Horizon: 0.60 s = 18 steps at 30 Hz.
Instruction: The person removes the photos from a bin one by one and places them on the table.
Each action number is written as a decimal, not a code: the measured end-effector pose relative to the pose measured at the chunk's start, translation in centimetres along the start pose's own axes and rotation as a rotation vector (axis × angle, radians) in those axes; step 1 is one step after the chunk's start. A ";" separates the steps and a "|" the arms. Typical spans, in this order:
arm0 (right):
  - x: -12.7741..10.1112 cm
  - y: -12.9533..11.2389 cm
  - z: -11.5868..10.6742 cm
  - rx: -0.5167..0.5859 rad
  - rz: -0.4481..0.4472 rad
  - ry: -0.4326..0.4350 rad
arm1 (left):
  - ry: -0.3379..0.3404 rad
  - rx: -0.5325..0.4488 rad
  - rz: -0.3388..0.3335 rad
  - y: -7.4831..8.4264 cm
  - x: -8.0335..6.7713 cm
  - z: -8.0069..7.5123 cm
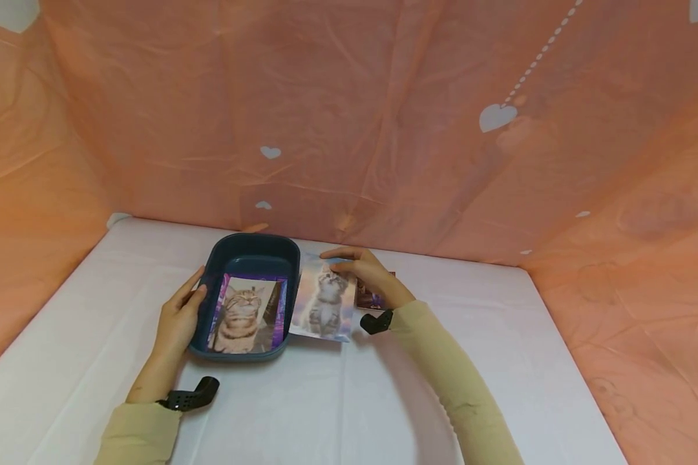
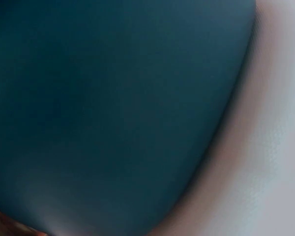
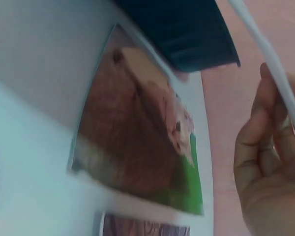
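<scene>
A dark blue tray sits on the white table, with a cat photo lying inside it. My left hand rests against the tray's left wall, fingers fairly straight; the left wrist view is filled by the blurred tray wall. My right hand pinches the top edge of a second cat photo, held tilted beside the tray's right rim. In the right wrist view the held photo's edge passes between my fingers, and another animal photo lies flat on the table below.
More photos lie on the table under my right hand, one more showing in the right wrist view. Orange plastic sheeting with white hearts walls in the table on the back and both sides.
</scene>
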State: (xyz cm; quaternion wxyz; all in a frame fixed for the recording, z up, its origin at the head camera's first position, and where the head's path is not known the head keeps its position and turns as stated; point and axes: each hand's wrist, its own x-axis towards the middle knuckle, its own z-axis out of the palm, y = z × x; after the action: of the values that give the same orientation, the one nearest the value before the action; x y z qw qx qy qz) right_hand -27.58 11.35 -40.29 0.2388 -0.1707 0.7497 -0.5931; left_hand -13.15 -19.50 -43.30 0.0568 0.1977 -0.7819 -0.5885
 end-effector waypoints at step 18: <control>-2.1 1.5 -4.8 -0.113 0.060 0.049 | -0.029 -0.001 0.000 0.1 -0.1 -0.2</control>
State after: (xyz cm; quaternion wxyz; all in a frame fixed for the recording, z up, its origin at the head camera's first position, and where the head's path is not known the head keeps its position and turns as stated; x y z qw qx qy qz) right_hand -28.48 16.75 -40.51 0.2281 -0.1470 0.7924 -0.5463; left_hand -13.06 -19.58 -43.10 0.0455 0.1891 -0.7825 -0.5915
